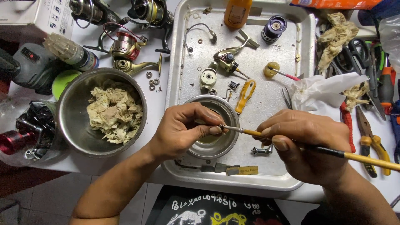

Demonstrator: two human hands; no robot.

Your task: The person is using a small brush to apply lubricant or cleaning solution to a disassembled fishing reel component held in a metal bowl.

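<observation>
- The right hand (306, 148), lower right of the frame, has its grip closed around a thin paintbrush (291, 143) with a yellow-and-black handle; thumb and fingers pinch the shaft near the metal ferrule, and the long handle runs out toward the right edge.
- The brush tip points left and meets the fingertips of the left hand (183, 129) at frame centre.
- The left hand's grip is pinched shut, thumb against forefinger, on something small; the piece is too hidden to make out.
- Both meet directly above a small steel bowl (227, 110) holding a little yellowish liquid, which stands in the lower middle of a metal tray (266, 177) on the counter.
- Higher on the tray lie a gold reel body (227, 58), a cream round part (208, 78), a yellow-handled tool (245, 96) just right of the small bowl, and a dark spool (274, 26).
- Left of the tray, a large steel bowl (68, 121) holds soiled paper wads (114, 110).
- Pliers (371, 141) and crumpled tissue (321, 89) lie at the right.
</observation>
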